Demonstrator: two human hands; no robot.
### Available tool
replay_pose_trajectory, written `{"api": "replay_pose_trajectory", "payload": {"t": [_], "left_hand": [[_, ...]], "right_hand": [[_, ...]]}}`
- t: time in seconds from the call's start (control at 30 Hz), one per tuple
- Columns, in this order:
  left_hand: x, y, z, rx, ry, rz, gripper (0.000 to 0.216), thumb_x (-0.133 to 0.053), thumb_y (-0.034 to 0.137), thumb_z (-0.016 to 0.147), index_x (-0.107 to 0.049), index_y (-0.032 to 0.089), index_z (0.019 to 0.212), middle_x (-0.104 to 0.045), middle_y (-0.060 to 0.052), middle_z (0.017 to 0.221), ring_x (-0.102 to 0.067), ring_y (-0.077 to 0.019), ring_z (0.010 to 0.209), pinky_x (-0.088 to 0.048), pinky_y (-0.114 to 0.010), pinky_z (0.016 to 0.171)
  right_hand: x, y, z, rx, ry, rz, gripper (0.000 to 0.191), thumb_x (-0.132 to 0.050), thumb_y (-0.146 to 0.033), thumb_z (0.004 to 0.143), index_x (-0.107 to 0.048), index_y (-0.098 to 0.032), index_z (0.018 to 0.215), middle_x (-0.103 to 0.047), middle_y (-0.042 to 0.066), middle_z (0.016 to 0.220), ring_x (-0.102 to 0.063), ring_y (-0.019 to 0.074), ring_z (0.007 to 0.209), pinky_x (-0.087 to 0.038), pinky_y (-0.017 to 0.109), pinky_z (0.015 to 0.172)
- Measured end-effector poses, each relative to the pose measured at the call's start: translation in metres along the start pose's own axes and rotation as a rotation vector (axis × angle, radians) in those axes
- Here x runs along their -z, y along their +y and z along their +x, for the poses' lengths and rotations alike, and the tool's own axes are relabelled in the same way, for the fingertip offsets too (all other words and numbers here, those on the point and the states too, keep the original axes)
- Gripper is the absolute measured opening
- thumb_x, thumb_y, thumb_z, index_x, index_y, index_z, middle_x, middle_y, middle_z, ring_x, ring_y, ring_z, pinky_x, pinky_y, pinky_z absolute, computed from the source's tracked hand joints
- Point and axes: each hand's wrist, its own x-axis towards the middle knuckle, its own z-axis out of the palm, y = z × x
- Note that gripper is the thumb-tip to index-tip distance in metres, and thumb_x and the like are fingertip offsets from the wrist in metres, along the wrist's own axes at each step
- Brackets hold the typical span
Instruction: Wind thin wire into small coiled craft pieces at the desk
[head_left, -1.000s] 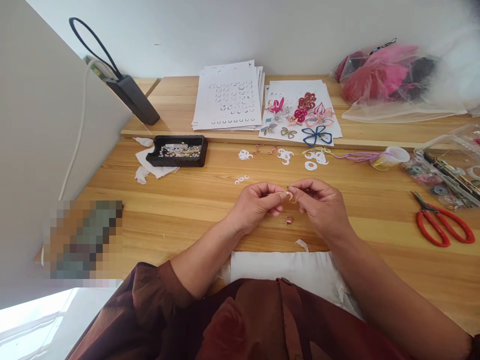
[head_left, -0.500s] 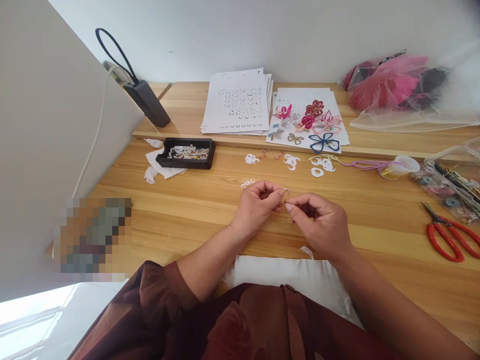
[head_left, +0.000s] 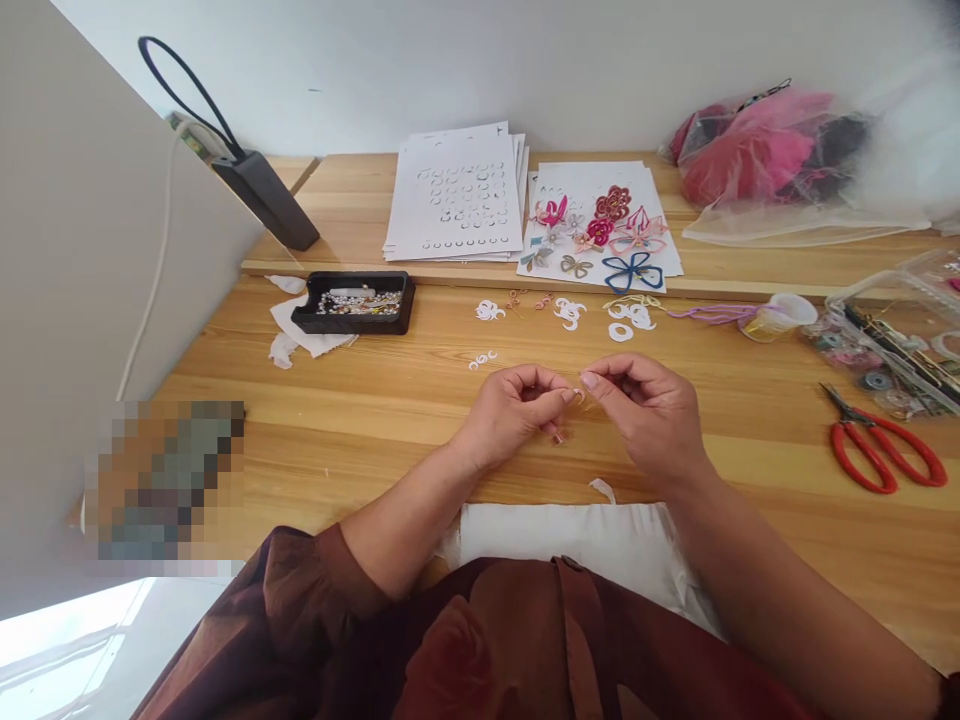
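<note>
Left hand: The person's left hand sits at the centre of the view, above the tabletop, with its thumb and forefinger pinched narrowly on a thin gold-coloured wire loop.

Right hand: The person's right hand is just to the right of the loop, with its fingers curled and its fingertips close together. Whether this grip also holds the wire cannot be told.

Hand work: The two hands are close together around the loop, working with it in the air at the centre of the tabletop.

Nearby: A small copper-coloured piece lies just below the left fingertips. It is too small to identify.

Tabletop: The light wooden tabletop has a raised wooden shelf along its far side. At 11 o'clock is a black tray of beads, resting on a white cloth.

Far items: At 12 o'clock are stacked punched white paper sheets and a display sheet bearing pink, red and blue wire flowers. Small white paper cut-outs lie nearer.

Right side: At 1 o'clock is a bag of pink netting. At 2 o'clock are a small cup and a clear plastic box. Red-handled scissors lie at 3 o'clock.

Room: A white wall rises beyond the tabletop, and a pale partition stands at 9 o'clock. A white cushion sits at 6 o'clock, against the person's brown sleeve.
</note>
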Motion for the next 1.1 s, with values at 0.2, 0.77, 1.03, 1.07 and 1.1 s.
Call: {"api": "replay_pose_trajectory", "payload": {"t": [0.2, 0.77, 1.03, 1.07, 1.1], "left_hand": [[0.001, 0.000, 0.000, 0.066, 0.005, -0.134, 0.035, -0.084, 0.041, 0.071, -0.066, 0.013, 0.081, -0.061, 0.001, 0.063, -0.054, -0.0076, 0.051, -0.049, -0.021, 0.048], [0.000, 0.000, 0.004, -0.141, 0.230, 0.056, 0.025, -0.076, 0.036, 0.076, -0.065, 0.014, 0.077, -0.062, 0.001, 0.063, -0.054, -0.0068, 0.053, -0.043, -0.020, 0.053], [0.000, 0.000, 0.001, -0.090, 0.087, 0.101, 0.026, -0.077, 0.036, 0.077, -0.064, 0.013, 0.076, -0.059, 0.001, 0.061, -0.051, -0.0063, 0.050, -0.042, -0.019, 0.049], [0.000, 0.000, 0.001, -0.072, 0.066, 0.085, 0.028, -0.077, 0.037, 0.077, -0.063, 0.013, 0.076, -0.059, 0.002, 0.060, -0.051, -0.0066, 0.049, -0.043, -0.019, 0.048], [0.000, 0.000, 0.000, -0.052, 0.044, 0.065, 0.029, -0.078, 0.039, 0.076, -0.063, 0.013, 0.077, -0.058, 0.002, 0.059, -0.051, -0.0068, 0.048, -0.044, -0.020, 0.047]], "right_hand": [[-0.005, 0.006, 0.002, -0.204, -0.054, 0.197, 0.022, -0.082, -0.039, 0.071, -0.070, -0.021, 0.075, -0.059, -0.004, 0.058, -0.042, 0.0075, 0.044, -0.033, 0.023, 0.042], [-0.008, -0.005, -0.020, 0.032, -0.118, -0.048, 0.008, -0.073, -0.027, 0.083, -0.072, -0.021, 0.079, -0.070, 0.002, 0.073, -0.059, 0.0144, 0.065, -0.045, 0.028, 0.058], [0.000, -0.003, -0.006, 0.074, 0.012, -0.063, 0.006, -0.073, -0.025, 0.082, -0.071, -0.021, 0.078, -0.063, 0.000, 0.066, -0.051, 0.0124, 0.060, -0.041, 0.027, 0.055], [0.000, -0.002, -0.005, 0.072, 0.019, -0.064, 0.006, -0.073, -0.025, 0.082, -0.071, -0.021, 0.077, -0.063, 0.000, 0.066, -0.051, 0.0123, 0.059, -0.040, 0.027, 0.054], [0.001, -0.001, -0.004, 0.071, 0.021, -0.062, 0.006, -0.073, -0.025, 0.082, -0.071, -0.021, 0.077, -0.063, -0.001, 0.066, -0.051, 0.0122, 0.059, -0.040, 0.026, 0.054]]}}
